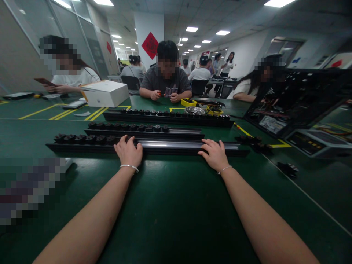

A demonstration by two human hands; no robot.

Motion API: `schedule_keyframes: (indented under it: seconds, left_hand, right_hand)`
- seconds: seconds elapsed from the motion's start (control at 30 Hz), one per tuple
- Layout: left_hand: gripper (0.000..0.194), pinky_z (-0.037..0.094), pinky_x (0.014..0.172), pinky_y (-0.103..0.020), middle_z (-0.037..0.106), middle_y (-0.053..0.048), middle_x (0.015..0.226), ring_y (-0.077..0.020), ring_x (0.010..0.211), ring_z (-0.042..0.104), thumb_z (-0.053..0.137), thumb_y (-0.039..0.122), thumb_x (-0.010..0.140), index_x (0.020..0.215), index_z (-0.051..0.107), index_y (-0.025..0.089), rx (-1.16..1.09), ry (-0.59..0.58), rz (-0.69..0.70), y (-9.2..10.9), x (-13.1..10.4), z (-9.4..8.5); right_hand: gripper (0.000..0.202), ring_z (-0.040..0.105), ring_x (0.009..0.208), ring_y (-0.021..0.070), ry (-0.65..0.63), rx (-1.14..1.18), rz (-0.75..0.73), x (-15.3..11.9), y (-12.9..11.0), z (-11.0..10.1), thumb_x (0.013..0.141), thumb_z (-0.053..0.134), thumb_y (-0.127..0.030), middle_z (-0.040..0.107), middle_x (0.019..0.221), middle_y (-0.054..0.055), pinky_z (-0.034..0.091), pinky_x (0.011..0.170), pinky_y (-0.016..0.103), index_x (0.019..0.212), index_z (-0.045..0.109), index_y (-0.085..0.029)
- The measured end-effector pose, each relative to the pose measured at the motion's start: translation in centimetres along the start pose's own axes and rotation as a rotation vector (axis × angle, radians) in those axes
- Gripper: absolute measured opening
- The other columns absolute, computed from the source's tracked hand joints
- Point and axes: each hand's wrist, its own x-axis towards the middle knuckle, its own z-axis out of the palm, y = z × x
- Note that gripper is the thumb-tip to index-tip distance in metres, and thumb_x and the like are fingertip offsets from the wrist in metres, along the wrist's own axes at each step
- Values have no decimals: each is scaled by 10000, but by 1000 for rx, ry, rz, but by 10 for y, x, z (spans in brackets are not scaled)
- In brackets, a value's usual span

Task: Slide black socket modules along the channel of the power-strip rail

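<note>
Nearest me lies a long black rail (170,151) with a shiny metal channel (165,144) along its middle. A row of small black ridged pieces (79,139) sits on its left part. My left hand (128,151) rests palm down on this rail, just right of the row, fingers spread over it. Farther right, my right hand (216,154) lies across the same rail with its fingers apart. What is under the fingertips is hidden. Just behind are a shorter black rail (187,135) and a longer one (165,120), both bearing similar pieces.
Loose black pieces (287,169) lie at the right, beside a power supply box (316,143) and an open computer case (297,99). Behind the rails are a white box (106,93), a metal bowl (194,110) and a yellow tray (188,103). Several people sit around.
</note>
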Motion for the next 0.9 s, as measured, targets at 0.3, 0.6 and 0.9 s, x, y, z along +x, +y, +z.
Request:
schedule_keyframes:
  seconds: [0.3, 0.6, 0.9]
  left_hand:
    - [413, 196, 1109, -536, 439, -155, 1355, -312, 1286, 365, 442, 294, 800, 1152, 597, 143, 4, 8, 17, -2, 0, 3]
    - [410, 193, 1111, -533, 439, -160, 1351, -310, 1285, 364, 435, 282, 802, 1149, 602, 140, -14, -11, 13, -3, 2, 2]
    - [416, 195, 1110, -526, 429, -186, 1350, -317, 1289, 354, 454, 280, 804, 1159, 596, 115, -7, -37, 30, -3, 3, 1]
  right_hand:
    - [219, 459, 1216, 270, 9, 2, -5, 0, 0, 1, 875, 466, -394, 570, 1278, 48, 196, 1026, 623, 865, 635, -255]
    - [212, 456, 1220, 269, -6, -20, -2, 0, -1, -1, 876, 467, -386, 567, 1282, 44, 219, 1025, 615, 870, 635, -256]
    - [234, 444, 1229, 266, -21, -11, 0, 0, -1, -1, 879, 460, -410, 559, 1293, 43, 203, 1033, 612, 872, 633, -252]
